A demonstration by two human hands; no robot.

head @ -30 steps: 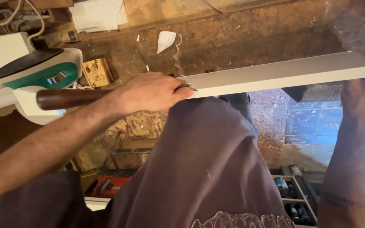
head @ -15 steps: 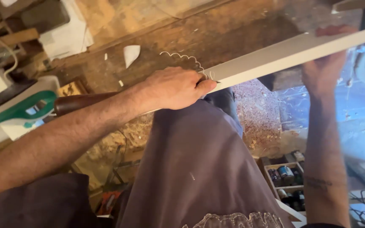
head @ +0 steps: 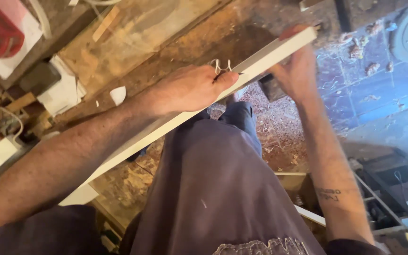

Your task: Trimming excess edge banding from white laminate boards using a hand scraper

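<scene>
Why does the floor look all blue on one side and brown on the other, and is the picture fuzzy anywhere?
In the head view, cool bluish light falls on the tiled floor at the right, while the wooden bench at the left looks warm brown; the left hand and the white board are fairly sharp, but the right hand at the board's end and the corners of the picture look softly blurred.

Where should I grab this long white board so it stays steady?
Judging by its length and tilt, grip the white board near its far end from below, as the right hand does, while the left hand presses its top edge mid-length.
</scene>
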